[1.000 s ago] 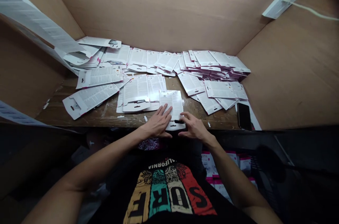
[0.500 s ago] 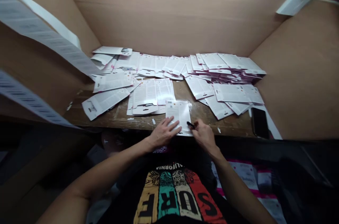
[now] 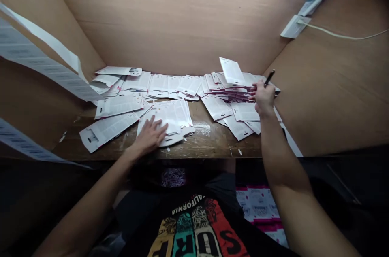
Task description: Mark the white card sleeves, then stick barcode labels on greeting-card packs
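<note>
Closest in, it's the black printed shirt (image 3: pixel 194 230), and low on the right, beneath table height, pink-and-white packs (image 3: pixel 261 204) catch a little light. Up to the table (image 3: pixel 209 147): a bare stretch runs along the middle of its near edge. Just left of that, the left hand (image 3: pixel 151 134) lies flat, fingers spread wide and gripping nothing, on the front stack of white packets (image 3: pixel 179 113). Two more packets (image 3: pixel 120 106) lie fanned beyond it to the left, towards the table's left edge.

Over on the right, the right hand (image 3: pixel 263 94) is out above the packets, fingers curled closed around a dark pen (image 3: pixel 270 78) that points upward. Beside those fingers, one tilted packet (image 3: pixel 232 71) stands proud of the right-hand pile (image 3: pixel 229 96), near the table's far right corner; whether the fingers touch it, I cannot tell. Furthest off, a back row of packets (image 3: pixel 159 83) lines the far edge, under the brown back wall (image 3: pixel 170 26).
</note>
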Available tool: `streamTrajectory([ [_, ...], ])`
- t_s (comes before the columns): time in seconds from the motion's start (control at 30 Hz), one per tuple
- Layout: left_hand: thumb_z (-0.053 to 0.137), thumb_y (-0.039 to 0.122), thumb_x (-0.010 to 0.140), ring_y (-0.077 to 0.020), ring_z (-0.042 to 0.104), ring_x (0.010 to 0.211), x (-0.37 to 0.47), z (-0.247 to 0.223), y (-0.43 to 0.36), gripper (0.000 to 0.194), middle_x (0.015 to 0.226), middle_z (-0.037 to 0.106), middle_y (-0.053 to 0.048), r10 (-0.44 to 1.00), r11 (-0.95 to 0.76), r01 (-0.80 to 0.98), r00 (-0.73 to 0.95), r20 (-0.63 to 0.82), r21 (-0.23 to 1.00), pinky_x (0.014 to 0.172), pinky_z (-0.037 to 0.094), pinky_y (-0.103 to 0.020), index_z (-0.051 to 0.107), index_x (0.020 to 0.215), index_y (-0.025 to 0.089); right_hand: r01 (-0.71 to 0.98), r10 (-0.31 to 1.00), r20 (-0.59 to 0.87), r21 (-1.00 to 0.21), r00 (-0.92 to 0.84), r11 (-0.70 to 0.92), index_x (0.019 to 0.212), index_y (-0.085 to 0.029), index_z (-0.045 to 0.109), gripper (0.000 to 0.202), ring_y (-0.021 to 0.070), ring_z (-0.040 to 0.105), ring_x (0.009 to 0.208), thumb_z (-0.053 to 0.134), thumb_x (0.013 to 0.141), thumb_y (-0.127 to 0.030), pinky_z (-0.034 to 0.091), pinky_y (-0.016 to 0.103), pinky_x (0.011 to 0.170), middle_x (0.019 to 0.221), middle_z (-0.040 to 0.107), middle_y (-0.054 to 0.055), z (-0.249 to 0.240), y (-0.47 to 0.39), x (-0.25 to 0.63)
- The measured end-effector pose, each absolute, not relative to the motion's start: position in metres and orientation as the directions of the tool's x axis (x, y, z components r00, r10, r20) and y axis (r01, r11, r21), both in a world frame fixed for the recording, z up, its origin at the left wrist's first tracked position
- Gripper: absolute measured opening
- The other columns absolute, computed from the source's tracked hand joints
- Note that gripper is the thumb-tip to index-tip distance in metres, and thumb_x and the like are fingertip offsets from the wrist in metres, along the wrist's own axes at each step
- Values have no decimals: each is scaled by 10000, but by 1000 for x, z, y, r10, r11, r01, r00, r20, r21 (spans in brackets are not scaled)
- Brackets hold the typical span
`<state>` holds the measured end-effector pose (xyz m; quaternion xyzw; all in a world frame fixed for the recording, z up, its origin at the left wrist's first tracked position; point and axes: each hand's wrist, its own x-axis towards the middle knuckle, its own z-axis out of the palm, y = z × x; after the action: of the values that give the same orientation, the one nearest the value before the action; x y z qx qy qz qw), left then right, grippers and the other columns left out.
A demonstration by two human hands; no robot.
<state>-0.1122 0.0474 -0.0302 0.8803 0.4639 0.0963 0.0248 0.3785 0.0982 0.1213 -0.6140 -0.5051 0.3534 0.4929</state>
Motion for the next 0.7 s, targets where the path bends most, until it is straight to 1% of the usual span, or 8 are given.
streamTrajectory([
  [0.07, 459, 424, 1077, -388, 236, 1641, -82, -35, 25, 508, 1560, 571, -131, 782, -622, 770, 606, 144, 140, 1308, 266, -607, 589, 1543, 266, 181, 949, 55, -983, 311, -2, 916, -282, 634, 646, 187, 618, 529, 506, 862, -913, 448, 315, 446, 715, 683, 69, 95, 76, 355],
  [0.1, 472, 426, 1075, -375, 254, 1636, -65, -37, 15, 515, 1580, 553, -129, 760, -649, 747, 634, 143, 145, 1314, 267, -575, 577, 1551, 261, 125, 950, 10, -992, 312, -31, 852, -269, 621, 657, 165, 571, 487, 504, 865, -916, 420, 306, 425, 674, 668, 67, 76, 59, 337],
  [0.17, 490, 447, 1068, -367, 268, 1632, -33, -41, -1, 540, 1667, 468, -117, 718, -696, 700, 682, 139, 158, 1313, 277, -539, 549, 1569, 254, 67, 973, -143, -985, 180, -157, 783, -242, 618, 664, 140, 506, 427, 528, 881, -893, 380, 291, 397, 605, 642, 53, 37, 20, 300],
  [0.2, 489, 459, 1069, -367, 259, 1635, -21, -42, -5, 548, 1708, 420, -104, 702, -712, 683, 698, 138, 166, 1310, 281, -533, 538, 1576, 258, 57, 974, -214, -974, 78, -218, 814, -229, 646, 642, 142, 528, 438, 587, 869, -866, 402, 288, 407, 626, 667, 50, 20, 2, 283],
  [0.27, 476, 472, 1074, -365, 229, 1647, -6, -45, -9, 546, 1747, 367, -67, 684, -728, 660, 716, 141, 185, 1308, 280, -534, 527, 1584, 282, 92, 962, -269, -960, -39, -265, 901, -213, 696, 567, 157, 595, 489, 735, 822, -773, 472, 290, 450, 697, 728, 49, -9, -23, 259],
  [0.33, 476, 466, 1075, -359, 216, 1653, -1, -48, -9, 535, 1743, 382, -43, 676, -735, 646, 722, 146, 207, 1310, 273, -534, 529, 1582, 302, 131, 961, -275, -954, -13, -271, 911, -209, 711, 523, 175, 626, 513, 830, 759, -695, 512, 299, 469, 708, 748, 46, -28, -33, 250],
  [0.47, 484, 466, 1072, -362, 213, 1654, -2, -51, -6, 532, 1736, 398, -33, 663, -745, 627, 733, 152, 227, 1313, 274, -528, 535, 1576, 302, 123, 959, -256, -955, 123, -271, 821, -206, 692, 515, 200, 649, 513, 860, 710, -680, 534, 309, 451, 659, 731, 53, -40, -33, 260],
  [0.7, 457, 466, 1085, -359, 215, 1654, 0, -51, -6, 513, 1732, 406, -29, 670, -737, 633, 729, 140, 234, 1319, 273, -506, 557, 1552, 281, 40, 935, -340, -938, 98, -345, 857, -217, 690, 502, 241, 717, 578, 883, 695, -651, 614, 357, 504, 705, 751, 64, -43, -39, 258],
])
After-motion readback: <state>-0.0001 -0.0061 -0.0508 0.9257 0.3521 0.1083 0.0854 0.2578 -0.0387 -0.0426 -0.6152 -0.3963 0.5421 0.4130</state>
